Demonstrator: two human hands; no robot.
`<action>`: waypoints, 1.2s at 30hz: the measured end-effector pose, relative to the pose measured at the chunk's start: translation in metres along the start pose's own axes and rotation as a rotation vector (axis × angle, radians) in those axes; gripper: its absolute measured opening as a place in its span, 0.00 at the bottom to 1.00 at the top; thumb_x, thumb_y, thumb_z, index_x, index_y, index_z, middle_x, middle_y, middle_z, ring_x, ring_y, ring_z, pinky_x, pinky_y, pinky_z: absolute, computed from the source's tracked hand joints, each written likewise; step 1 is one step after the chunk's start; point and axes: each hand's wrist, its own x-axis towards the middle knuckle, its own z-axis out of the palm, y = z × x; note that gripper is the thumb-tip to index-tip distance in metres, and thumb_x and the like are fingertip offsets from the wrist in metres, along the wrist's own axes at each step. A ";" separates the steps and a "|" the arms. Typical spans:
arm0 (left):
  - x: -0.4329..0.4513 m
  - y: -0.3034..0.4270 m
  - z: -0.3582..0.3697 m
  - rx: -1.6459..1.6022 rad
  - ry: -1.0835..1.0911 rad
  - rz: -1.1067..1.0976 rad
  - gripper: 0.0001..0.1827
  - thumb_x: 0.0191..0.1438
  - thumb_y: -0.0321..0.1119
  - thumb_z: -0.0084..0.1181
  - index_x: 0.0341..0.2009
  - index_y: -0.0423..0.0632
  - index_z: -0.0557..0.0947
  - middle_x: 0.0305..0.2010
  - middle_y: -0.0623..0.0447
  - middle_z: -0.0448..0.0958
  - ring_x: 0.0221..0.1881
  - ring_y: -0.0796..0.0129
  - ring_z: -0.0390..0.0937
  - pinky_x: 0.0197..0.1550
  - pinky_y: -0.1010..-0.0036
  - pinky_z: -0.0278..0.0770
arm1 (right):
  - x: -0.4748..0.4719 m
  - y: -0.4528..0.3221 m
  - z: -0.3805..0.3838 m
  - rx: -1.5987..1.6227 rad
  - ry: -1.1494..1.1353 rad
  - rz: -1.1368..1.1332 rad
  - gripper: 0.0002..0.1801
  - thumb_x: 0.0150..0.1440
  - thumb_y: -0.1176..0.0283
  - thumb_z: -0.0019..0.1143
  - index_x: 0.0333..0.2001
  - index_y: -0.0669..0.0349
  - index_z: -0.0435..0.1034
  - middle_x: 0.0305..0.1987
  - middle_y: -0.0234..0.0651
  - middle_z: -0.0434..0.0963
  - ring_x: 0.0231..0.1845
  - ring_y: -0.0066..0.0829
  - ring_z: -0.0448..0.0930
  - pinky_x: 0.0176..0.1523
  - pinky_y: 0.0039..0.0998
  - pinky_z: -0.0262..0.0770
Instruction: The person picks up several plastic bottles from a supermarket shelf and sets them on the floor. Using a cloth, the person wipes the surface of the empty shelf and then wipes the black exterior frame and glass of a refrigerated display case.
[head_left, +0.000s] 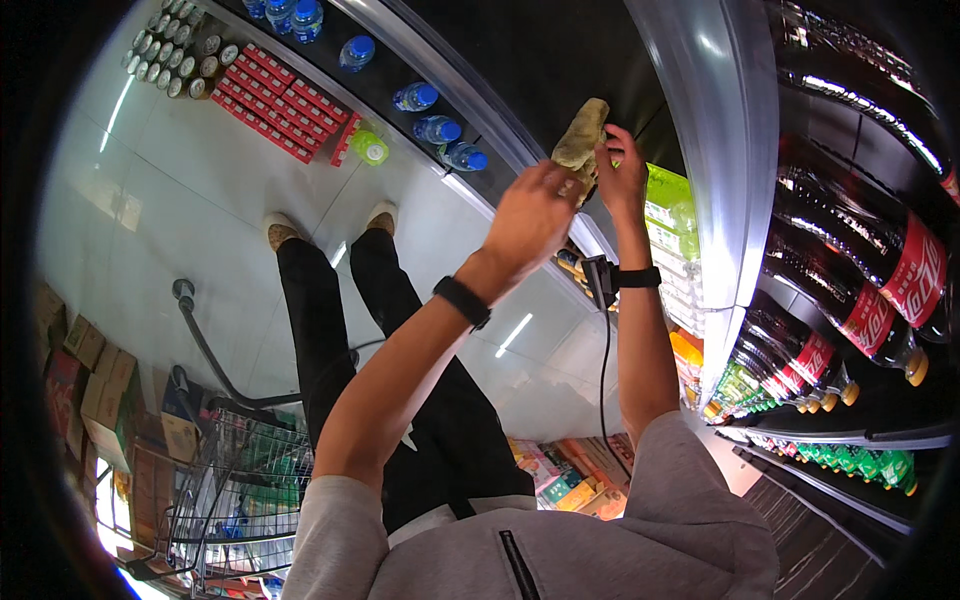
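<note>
A yellowish-grey cloth (581, 139) is bunched up over a dark shelf (555, 52) in front of me. My left hand (536, 206) grips its lower end, with the fingers slightly blurred. From the other side, my right hand (624, 172) pinches the cloth's right edge between thumb and fingers. Both wrists wear black bands, and a small black device (598, 281) with a cable sits at the right one. Beneath my hands runs the shelf's shiny clear front strip (469, 75).
Blue-capped bottles (435, 129) stand along a lower shelf at left. Large cola bottles (885, 247) fill the rack on my right. Red cartons (277, 101) and a green-capped bottle (370, 148) are on the tiled floor. Behind my legs stands a wire shopping cart (232, 487), near stacked boxes (109, 405).
</note>
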 end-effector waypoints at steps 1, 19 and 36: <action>0.011 0.008 0.016 0.089 -0.032 0.163 0.17 0.49 0.29 0.62 0.45 0.40 0.83 0.43 0.48 0.82 0.48 0.57 0.78 0.53 0.67 0.78 | 0.007 0.019 -0.006 -0.011 0.001 -0.008 0.19 0.69 0.65 0.55 0.62 0.56 0.71 0.49 0.38 0.79 0.45 0.31 0.82 0.45 0.35 0.82; 0.005 0.020 0.056 0.655 -0.415 0.159 0.27 0.57 0.41 0.56 0.60 0.42 0.79 0.59 0.48 0.75 0.65 0.53 0.68 0.71 0.60 0.62 | 0.017 -0.012 -0.018 -0.096 -0.343 0.071 0.41 0.49 0.78 0.74 0.64 0.53 0.59 0.58 0.45 0.68 0.57 0.46 0.75 0.58 0.41 0.75; 0.005 0.013 0.048 0.614 -0.470 0.157 0.24 0.58 0.43 0.54 0.57 0.47 0.82 0.59 0.50 0.75 0.68 0.53 0.64 0.71 0.60 0.60 | 0.017 -0.009 -0.010 -0.102 -0.329 0.061 0.41 0.46 0.76 0.77 0.61 0.53 0.61 0.54 0.47 0.67 0.53 0.47 0.71 0.55 0.40 0.72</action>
